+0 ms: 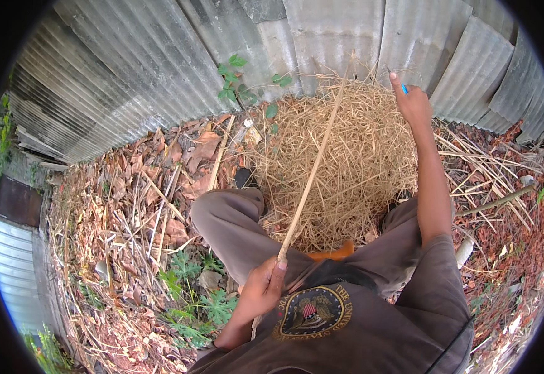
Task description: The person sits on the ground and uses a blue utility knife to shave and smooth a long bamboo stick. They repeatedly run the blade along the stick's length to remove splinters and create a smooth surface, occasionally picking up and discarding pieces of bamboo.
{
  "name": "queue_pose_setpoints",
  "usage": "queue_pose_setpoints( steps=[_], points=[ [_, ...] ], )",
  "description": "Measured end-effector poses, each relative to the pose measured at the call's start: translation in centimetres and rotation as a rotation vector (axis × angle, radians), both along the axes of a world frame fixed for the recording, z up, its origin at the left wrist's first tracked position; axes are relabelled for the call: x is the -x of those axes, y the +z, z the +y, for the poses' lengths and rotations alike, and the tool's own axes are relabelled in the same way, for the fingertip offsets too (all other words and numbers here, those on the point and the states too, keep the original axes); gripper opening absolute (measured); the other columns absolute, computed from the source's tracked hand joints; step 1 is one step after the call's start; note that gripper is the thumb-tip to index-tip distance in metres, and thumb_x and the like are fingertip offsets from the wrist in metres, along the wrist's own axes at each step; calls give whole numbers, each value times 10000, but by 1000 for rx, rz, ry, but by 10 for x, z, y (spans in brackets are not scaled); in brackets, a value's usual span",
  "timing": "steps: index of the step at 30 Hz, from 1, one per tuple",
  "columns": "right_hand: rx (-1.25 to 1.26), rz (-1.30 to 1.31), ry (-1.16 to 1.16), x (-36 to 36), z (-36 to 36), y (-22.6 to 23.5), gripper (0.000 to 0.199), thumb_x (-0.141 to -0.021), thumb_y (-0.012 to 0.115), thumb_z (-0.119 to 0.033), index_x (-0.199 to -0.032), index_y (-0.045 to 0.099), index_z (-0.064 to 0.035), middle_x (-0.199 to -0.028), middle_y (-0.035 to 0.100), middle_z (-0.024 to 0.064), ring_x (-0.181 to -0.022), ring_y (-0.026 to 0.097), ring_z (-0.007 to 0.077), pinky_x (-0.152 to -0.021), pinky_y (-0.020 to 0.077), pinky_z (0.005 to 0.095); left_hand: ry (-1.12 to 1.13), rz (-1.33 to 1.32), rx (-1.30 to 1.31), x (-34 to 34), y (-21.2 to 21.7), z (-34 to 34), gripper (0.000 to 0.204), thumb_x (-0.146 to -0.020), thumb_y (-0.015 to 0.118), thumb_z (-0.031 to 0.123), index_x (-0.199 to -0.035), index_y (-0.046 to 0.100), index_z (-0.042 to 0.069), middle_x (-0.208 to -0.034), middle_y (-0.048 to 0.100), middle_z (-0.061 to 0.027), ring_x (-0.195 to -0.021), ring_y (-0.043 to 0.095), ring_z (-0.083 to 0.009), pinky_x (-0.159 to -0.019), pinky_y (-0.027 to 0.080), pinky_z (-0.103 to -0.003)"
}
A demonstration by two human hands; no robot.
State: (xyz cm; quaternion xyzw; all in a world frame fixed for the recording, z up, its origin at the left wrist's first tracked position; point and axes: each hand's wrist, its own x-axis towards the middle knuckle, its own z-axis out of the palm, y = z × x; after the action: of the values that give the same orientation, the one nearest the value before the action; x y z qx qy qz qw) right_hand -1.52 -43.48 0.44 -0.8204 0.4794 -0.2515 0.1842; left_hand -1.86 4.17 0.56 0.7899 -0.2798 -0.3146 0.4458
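In front of my body, my left hand (262, 290) is closed around the lower part of a long, pale bamboo strip (314, 165). The strip slants up and away to the right over a heap of straw-coloured shavings (362, 149), its thin far end close to the metal fence. My right arm is stretched forward, and my right hand (415, 106) grips a small tool with a blue handle (404, 89). A thin dark tip shows beyond the thumb, but most of the tool is hidden in the fist. The tool is apart from the strip, to its right.
Grey corrugated metal sheets (322, 37) form a fence beyond the heap. Part of an orange seat (331, 252) shows between my legs. Dry leaves (203, 146) and green plants (216, 305) lie left, with loose cut strips (471, 159) on the right.
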Motion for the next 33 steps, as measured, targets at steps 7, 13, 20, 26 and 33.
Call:
queue_pose_setpoints(
  steps=[7,13,20,26,33],
  points=[
    [134,151,879,-7,183,-3,774,-774,436,-806,-621,650,-78,-495,562,108,-512,617,298,-494,481,426,126,233,395,-23,-23,-48,377,-1032,390,251,-715,414,49,-576,399,24,-544,365,-62,-507,333,-248],
    [210,66,979,-5,190,-18,747,-721,485,-824,-591,663,-110,-463,548,105,-465,602,285,-463,470,406,102,47,394,-20,-14,-74,388,-1041,356,295,-730,409,69,-565,383,27,-515,327,-55,-484,285,-228],
    [437,-154,918,-20,164,-21,745,-668,508,-855,-494,587,-135,-418,508,20,-354,513,213,-373,396,340,93,-20,254,-19,4,-80,382,-1039,356,297,-750,420,55,-581,393,20,-537,344,-61,-506,307,-233],
    [451,-177,918,-28,153,-28,761,-657,491,-873,-478,560,-136,-411,489,12,-358,502,188,-367,382,330,74,-15,228,-19,11,-76,338,-1028,381,238,-770,432,26,-572,416,-13,-526,392,-95,-505,356,-284],
    [281,-21,714,-32,122,-21,793,-690,449,-869,-563,608,-103,-450,514,67,-451,577,260,-437,436,407,43,42,186,-2,10,-58,354,-1027,390,243,-755,435,21,-572,422,-27,-518,394,-104,-504,359,-286]
  ],
)
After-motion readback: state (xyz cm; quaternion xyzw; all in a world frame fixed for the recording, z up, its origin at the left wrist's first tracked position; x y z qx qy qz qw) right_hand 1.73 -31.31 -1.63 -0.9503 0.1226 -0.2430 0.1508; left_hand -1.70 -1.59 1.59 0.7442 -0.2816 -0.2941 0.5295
